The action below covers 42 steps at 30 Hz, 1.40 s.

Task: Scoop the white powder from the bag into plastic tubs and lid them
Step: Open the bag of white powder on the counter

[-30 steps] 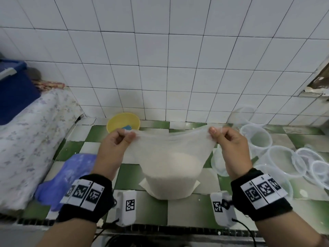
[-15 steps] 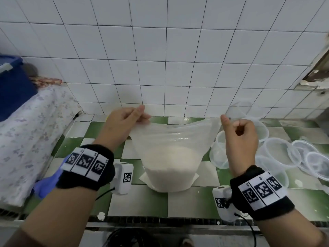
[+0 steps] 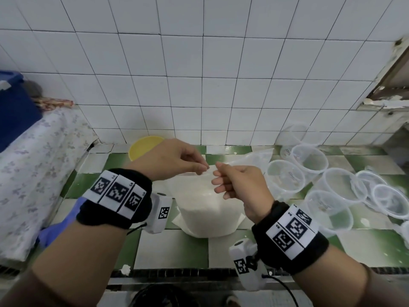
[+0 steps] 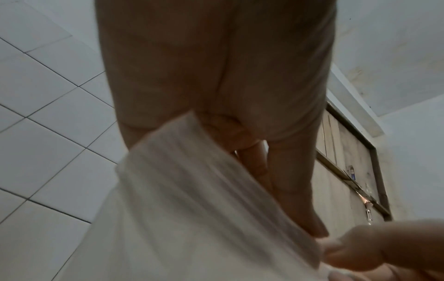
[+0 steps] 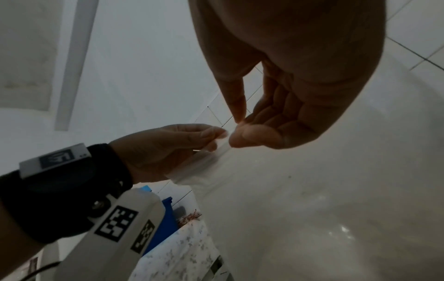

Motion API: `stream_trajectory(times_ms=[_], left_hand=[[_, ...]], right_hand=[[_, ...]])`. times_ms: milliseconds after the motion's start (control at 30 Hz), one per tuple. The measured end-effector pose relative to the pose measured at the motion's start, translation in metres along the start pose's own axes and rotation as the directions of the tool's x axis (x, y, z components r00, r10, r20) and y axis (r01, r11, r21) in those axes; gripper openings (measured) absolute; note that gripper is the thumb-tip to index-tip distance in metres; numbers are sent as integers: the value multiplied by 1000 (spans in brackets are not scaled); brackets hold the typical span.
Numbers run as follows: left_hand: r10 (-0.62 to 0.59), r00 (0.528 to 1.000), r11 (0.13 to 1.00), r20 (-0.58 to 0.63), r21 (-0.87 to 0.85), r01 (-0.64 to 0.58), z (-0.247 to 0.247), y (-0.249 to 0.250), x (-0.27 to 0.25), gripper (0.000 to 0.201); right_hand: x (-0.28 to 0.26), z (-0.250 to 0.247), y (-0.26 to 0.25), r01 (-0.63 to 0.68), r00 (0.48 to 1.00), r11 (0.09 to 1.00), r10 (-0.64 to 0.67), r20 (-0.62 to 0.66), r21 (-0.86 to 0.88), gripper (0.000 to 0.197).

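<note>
A clear plastic bag (image 3: pixel 205 209) half full of white powder stands on the green and white tiled counter (image 3: pixel 174 247). Both hands meet above it at the bag's top edge. My left hand (image 3: pixel 204 168) pinches the bag's rim between thumb and forefinger. My right hand (image 3: pixel 218 170) pinches the same rim right beside it, its other fingers loosely curled. In the right wrist view the two hands' fingertips nearly touch on the thin plastic rim (image 5: pixel 223 146). The left wrist view shows the folded bag top (image 4: pixel 216 190) under my left fingers (image 4: pixel 300 199). Several empty clear tubs (image 3: pixel 285 178) stand to the right.
A yellow bowl (image 3: pixel 143 147) sits against the tiled wall behind my left hand. A flowered cloth (image 3: pixel 33 173) covers a raised surface on the left, with a blue bin (image 3: pixel 15 107) above it and a blue bag (image 3: pixel 57 227) below. Clear lids (image 3: pixel 389 200) lie far right.
My hands held the bag's mouth stretched wide apart; they have come together at its middle, and the bag's top is now gathered between them.
</note>
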State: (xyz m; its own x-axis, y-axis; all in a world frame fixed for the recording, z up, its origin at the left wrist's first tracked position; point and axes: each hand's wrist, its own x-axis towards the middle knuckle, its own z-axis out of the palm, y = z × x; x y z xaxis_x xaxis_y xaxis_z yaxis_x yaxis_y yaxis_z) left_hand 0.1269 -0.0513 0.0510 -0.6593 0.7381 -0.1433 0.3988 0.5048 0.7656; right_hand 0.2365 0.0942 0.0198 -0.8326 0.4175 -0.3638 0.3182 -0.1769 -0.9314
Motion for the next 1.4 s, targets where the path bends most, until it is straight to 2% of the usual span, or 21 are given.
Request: stream_trajectory(times_ms=[167,300,400,567,800,1067,1300,1400], left_hand=[[-13,999,999,43,-36,14,1,1,-1,8],[-24,997,999,69,-45,27,3,2,1,6],[-27,999,997,32,-72,29,3,2,4,7],[-5,1000,1000,-3,25,5,2,8,7,9],[31,999,996,-18,80,-29,2,10,17,7],[75,994,980,-80,190,-59,8,9,22,15],[58,994,980,-88,196,-39,16,4,24,19],[53,993,990,-102,136,-39,18,3,24,17]], right_hand=[[-1,1,0,-25,999,1000,25,-27,-12,41],[0,1,5,-24,999,999,22,-38,-37,25],[1,1,5,-8,1000,1000,8,-12,0,20],[3,-2,0,58,996,994,-64,64,94,19],[5,-5,0,144,986,989,-147,84,46,17],[4,-3,1,138,990,990,-139,39,27,19],[4,0,0,122,993,992,-122,-12,42,19],[4,2,-1,120,993,992,-119,-19,37,18]])
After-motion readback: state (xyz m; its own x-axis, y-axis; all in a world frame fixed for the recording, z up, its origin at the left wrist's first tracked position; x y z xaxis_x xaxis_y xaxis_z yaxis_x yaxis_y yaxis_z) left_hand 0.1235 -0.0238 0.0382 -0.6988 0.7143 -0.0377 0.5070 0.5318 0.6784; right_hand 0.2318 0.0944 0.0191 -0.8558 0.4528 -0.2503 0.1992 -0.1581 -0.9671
